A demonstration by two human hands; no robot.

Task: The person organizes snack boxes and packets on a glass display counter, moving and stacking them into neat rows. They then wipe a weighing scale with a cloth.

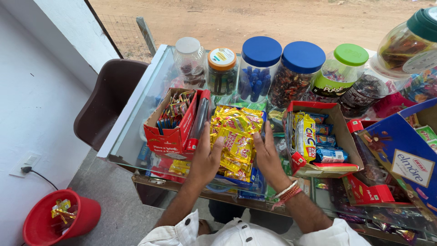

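A heap of shiny yellow snack packets (236, 136) lies in a blue box on a glass counter (132, 123). My left hand (207, 157) presses against the left side of the heap, fingers bent over the packets. On the right side my right hand (267, 157) lies flat against the heap, with bangles and red thread at the wrist. Both hands hold the packets between them. A red carton (175, 132) of small wrapped sweets stands just left of my left hand.
Several plastic jars stand along the far edge, two with blue lids (261, 51). A red carton of biscuit packs (318, 141) and a blue box (400, 155) are at the right. A brown chair (109, 100) and a red bucket (59, 218) stand at the left.
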